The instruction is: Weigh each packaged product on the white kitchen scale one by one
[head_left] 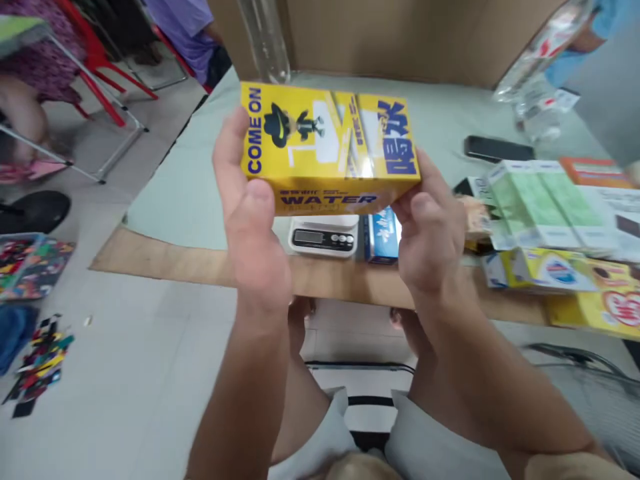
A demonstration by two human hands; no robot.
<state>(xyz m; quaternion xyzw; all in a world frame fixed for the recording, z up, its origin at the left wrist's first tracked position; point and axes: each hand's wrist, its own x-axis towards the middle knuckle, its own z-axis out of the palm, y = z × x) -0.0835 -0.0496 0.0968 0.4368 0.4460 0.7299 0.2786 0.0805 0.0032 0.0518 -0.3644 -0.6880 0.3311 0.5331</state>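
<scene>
Glossy yellow rectangular cardboard box held up in both hands over the pale green tabletop with its brown front edge. Left hand clamped on the left end, thumb at the near edge; right hand clamped on the right end. From this angle the box hides the back of a small white plastic scale with a black control panel; clearance between them cannot be told. Blue carton with white lettering just right of the scale, near the right hand.

Risks, my judgement: support is at the ends only, so one loosened grip could tip the box, the slick printed surface adding to it. A drop could knock the scale or push the blue carton off the nearby edge.

Writing: "COME ON" in dark blue runs up the box's left end; large Chinese characters 喝水 at the right; "WATER" across the near side. Smaller print illegible. White marks on the blue carton blurred, as is the red emblem on the yellow packet at far right. Scale display: no figures readable.
</scene>
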